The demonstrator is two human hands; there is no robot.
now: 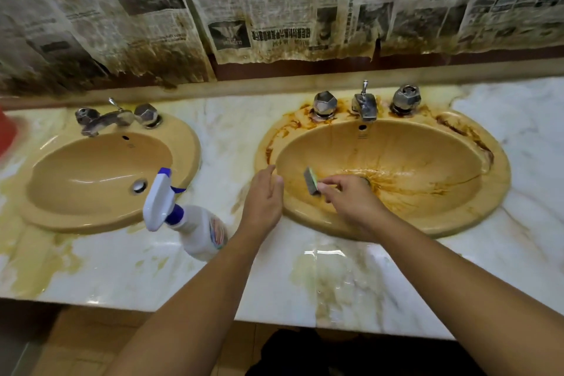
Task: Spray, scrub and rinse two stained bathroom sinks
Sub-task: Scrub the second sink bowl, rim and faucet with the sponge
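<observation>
Two tan oval sinks are set in a marble counter. The right sink (427, 223) carries dark brown stains on its rim and streaks running to the drain. The left sink (91, 223) looks cleaner. My right hand (351, 201) pinches a small green-and-grey sponge (311, 181) over the right sink's near left side. My left hand (264, 195) hovers with relaxed fingers at that sink's left rim and holds nothing. A white spray bottle (186, 217) with a blue trigger stands on the counter between the sinks.
The marble counter (305, 278) has yellow-brown stains at the front and far left. Chrome taps (364, 104) sit behind the right sink, another tap (113, 119) behind the left. Stained newspaper (274, 3) covers the wall. A red object (6, 131) is at the left edge.
</observation>
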